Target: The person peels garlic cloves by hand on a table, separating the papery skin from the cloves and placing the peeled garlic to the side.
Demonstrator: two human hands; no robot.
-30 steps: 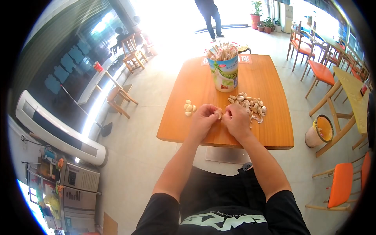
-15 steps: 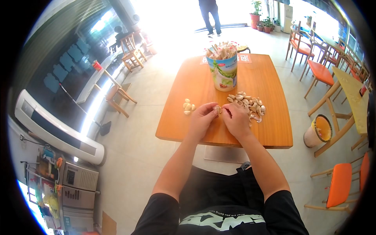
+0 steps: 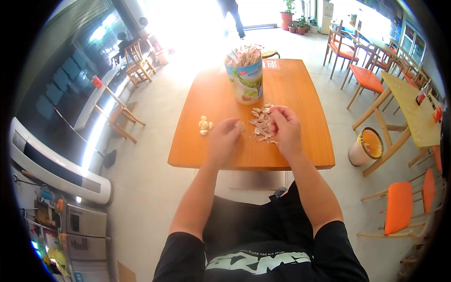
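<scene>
Over the wooden table, my left hand is closed with a garlic clove at its fingertips. To its left lie several peeled cloves. My right hand has its fingers pinched together at the right side of a pile of unpeeled garlic and skins; what it holds, if anything, is too small to make out. The hands are apart, and my right hand covers part of the pile. Behind the pile stands a printed bucket filled with thin paper-wrapped sticks.
A bin stands on the floor to the right, near a light wooden table and orange-seated chairs. A person in dark clothes is at the bright doorway. Wooden chairs stand at the left.
My hands have moved apart, the right one over to the right side of the garlic pile. The view has shifted, and the person at the doorway has changed stance.
</scene>
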